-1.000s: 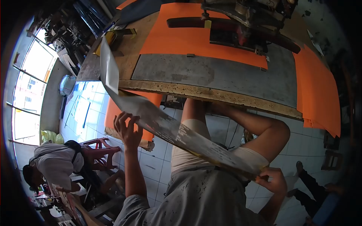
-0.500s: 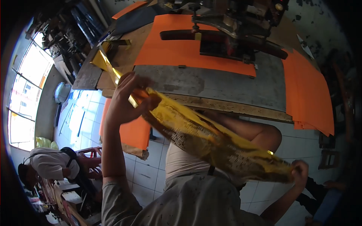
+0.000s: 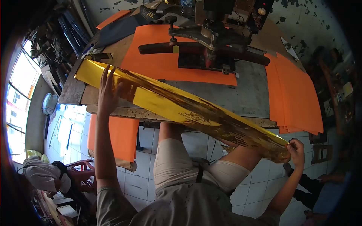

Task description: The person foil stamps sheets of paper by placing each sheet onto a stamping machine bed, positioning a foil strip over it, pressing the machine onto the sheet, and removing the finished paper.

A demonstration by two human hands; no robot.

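A long strip of shiny gold foil (image 3: 162,105), folded lengthwise and marked with printed-out lettering, stretches slantwise in front of me. My left hand (image 3: 108,92) holds it near its upper left end, fingers reaching up over the foil. At the lower right end, my right hand (image 3: 296,150) pinches the foil's edge between thumb and fingers. Beyond the strip stands a dark press (image 3: 211,41) with a curved metal bar. An orange sheet (image 3: 147,60) lies on the worktable under and beside the press head.
A fanned stack of orange sheets (image 3: 294,94) hangs over the table's right edge. More orange sheets (image 3: 122,137) sit below the table at left. A grey metal plate (image 3: 249,92) lies in front of the press. Another person (image 3: 47,175) is at lower left.
The foil has been raised toward the table and pulled straighter. My left hand has shifted left and its fingers have straightened; my right hand has risen slightly. My view has tilted.
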